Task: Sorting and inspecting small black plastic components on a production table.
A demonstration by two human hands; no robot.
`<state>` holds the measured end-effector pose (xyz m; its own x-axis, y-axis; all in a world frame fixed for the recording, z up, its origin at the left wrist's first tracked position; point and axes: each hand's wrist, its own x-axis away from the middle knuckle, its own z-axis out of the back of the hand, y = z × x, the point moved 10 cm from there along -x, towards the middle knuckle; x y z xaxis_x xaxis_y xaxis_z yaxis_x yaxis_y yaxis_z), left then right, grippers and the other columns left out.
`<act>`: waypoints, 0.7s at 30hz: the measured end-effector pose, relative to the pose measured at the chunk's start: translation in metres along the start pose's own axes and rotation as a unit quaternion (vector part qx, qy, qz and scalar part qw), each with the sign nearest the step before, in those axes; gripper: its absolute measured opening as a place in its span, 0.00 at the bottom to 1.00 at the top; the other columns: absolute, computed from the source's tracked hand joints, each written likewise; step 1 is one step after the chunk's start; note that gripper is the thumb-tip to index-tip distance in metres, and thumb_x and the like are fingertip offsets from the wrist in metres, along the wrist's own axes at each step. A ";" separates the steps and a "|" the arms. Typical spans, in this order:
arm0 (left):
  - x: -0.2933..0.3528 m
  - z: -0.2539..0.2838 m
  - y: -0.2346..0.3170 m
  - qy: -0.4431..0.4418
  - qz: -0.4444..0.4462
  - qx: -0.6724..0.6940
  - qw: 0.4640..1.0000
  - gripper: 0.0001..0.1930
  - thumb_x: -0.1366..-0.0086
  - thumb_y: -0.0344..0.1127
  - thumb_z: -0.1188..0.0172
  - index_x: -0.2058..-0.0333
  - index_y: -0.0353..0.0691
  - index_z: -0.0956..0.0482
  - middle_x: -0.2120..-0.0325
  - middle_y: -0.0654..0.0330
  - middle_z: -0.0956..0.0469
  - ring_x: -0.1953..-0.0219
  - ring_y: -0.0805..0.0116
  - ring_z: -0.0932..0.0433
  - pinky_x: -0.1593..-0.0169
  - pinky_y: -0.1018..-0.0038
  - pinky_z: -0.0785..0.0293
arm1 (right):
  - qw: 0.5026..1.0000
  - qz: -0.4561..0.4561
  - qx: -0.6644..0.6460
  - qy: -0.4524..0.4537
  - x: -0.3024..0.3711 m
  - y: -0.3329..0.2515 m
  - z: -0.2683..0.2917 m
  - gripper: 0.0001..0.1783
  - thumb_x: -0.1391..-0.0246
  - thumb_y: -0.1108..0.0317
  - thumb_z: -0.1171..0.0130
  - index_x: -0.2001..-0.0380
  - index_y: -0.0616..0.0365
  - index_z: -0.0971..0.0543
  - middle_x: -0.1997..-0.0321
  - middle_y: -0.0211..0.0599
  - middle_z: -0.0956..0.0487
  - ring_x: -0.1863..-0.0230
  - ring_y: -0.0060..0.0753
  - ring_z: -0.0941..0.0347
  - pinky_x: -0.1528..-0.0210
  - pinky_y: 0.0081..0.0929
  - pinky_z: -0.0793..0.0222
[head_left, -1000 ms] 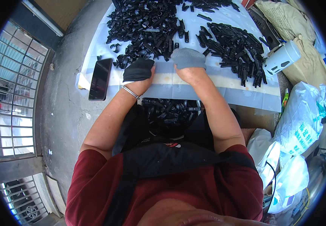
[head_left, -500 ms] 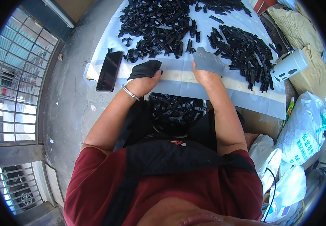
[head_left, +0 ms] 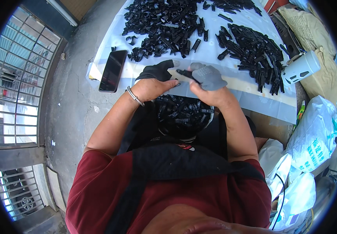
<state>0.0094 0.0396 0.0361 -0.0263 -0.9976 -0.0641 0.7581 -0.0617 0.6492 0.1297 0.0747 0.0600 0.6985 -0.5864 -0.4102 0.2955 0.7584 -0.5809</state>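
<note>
In front of me, over the table's near edge, my two hands face each other. My right hand (head_left: pixel 209 80), in a grey glove with bare fingertips, pinches a narrow black plastic clip (head_left: pixel 185 73) that points left. My left hand (head_left: pixel 155 80), in a black fingerless glove, has its thumb and forefinger spread, facing the clip's tip without touching it. A small dark bit shows at the left thumb's tip, too small to name. Below the hands a round container (head_left: pixel 211 117) on my lap holds many black clips (head_left: pixel 182 111).
A pile of curved black pieces (head_left: pixel 157 27) lies ahead on the white-covered table (head_left: pixel 211 43), long black pieces (head_left: pixel 254 52) to the right. A phone (head_left: pixel 113 72) lies at the left edge. A white perforated cylinder (head_left: pixel 301 68) and plastic bags (head_left: pixel 312 132) stand right.
My right hand has come left and nearer from the long pieces, now with a black clip in its fingers. My left hand's thumb and forefinger have spread apart.
</note>
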 end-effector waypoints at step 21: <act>0.035 -0.030 -0.038 -0.100 0.303 0.183 0.930 0.26 0.35 0.53 0.62 0.56 0.37 0.27 0.67 0.51 0.23 0.66 0.65 0.25 0.60 0.74 0.31 | 0.994 0.081 0.016 0.068 0.006 -0.039 -0.010 0.14 0.54 0.58 0.42 0.68 0.56 0.24 0.74 0.40 0.25 0.72 0.44 0.29 0.70 0.37 0.34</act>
<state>-0.0004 0.0076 -0.0134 0.1864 -0.8361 0.5160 0.4019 0.5442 0.7365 0.1157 0.0389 0.0728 0.6453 -0.4867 -0.5889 0.2079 0.8536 -0.4777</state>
